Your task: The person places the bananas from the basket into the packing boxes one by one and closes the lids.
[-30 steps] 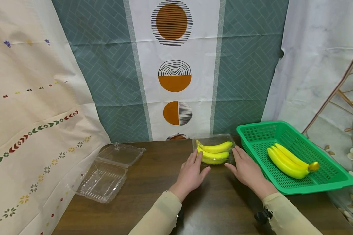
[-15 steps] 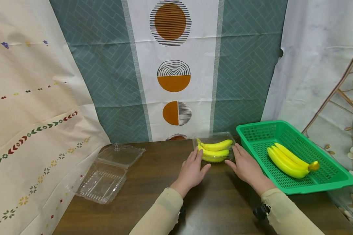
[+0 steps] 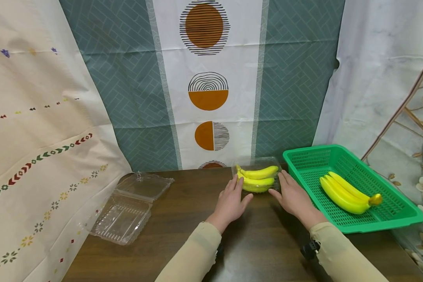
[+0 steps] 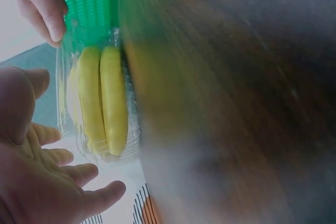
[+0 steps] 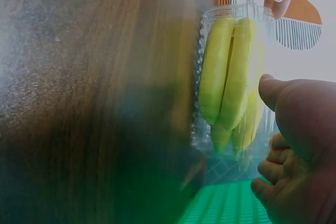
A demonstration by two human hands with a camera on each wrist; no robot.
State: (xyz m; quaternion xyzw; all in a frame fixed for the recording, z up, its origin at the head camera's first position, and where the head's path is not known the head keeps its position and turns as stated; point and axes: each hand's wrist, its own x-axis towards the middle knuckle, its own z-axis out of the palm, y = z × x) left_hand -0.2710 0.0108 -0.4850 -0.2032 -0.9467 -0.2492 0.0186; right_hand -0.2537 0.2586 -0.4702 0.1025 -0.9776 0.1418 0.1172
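Observation:
A clear plastic clamshell box (image 3: 256,161) stands at the back middle of the table with a bunch of yellow bananas (image 3: 257,183) inside. In the right wrist view, its lid lies over the bananas (image 5: 228,72) with a rim seam running along the side. My left hand (image 3: 228,201) is at the box's front left corner, fingers extended and thumb spread. Opposite it, my right hand (image 3: 295,199) lies along the right side with fingers straight. The left wrist view shows the left palm (image 4: 47,182) facing the box, fingers spread.
A second clamshell box (image 3: 123,215) lies unfolded at the left of the table. To the right stands a green plastic basket (image 3: 310,156) holding another banana bunch (image 3: 347,194). Fabric curtains (image 3: 289,98) hang right behind the table and along both sides.
The box with the bananas has shifted slightly toward the back curtain. Both hands have moved forward a little with it, fingers still straight.

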